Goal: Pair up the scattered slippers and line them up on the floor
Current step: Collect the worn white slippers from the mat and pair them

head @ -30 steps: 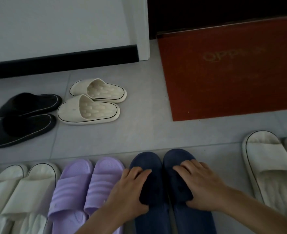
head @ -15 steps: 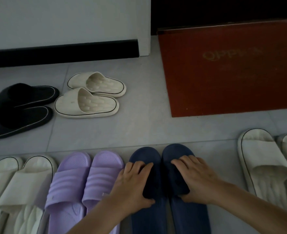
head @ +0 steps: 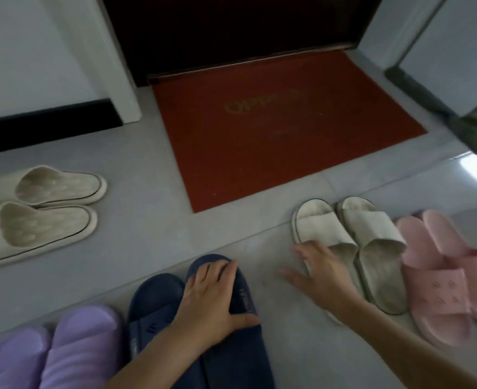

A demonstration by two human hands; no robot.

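The left hand [head: 215,301] lay flat, fingers spread, on the right navy slipper [head: 231,318]; the right hand [head: 318,270], open and blurred, touched the cream slipper [head: 324,237] beside the pink pair [head: 445,279].

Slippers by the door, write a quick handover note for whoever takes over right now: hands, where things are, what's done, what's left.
Left hand: resting flat on the right navy slipper, not lifting it.
Right hand: open and blurred, at the near cream slipper; contact unclear.
Front row: purple pair, navy pair, a gap, cream pair, pink pair, each pair side by side.
Another cream pair lies sideways on the left, outside the row.
Red doormat lies beyond the row.
Left: close the gap beside the navy pair, bring the sideways cream pair into line.
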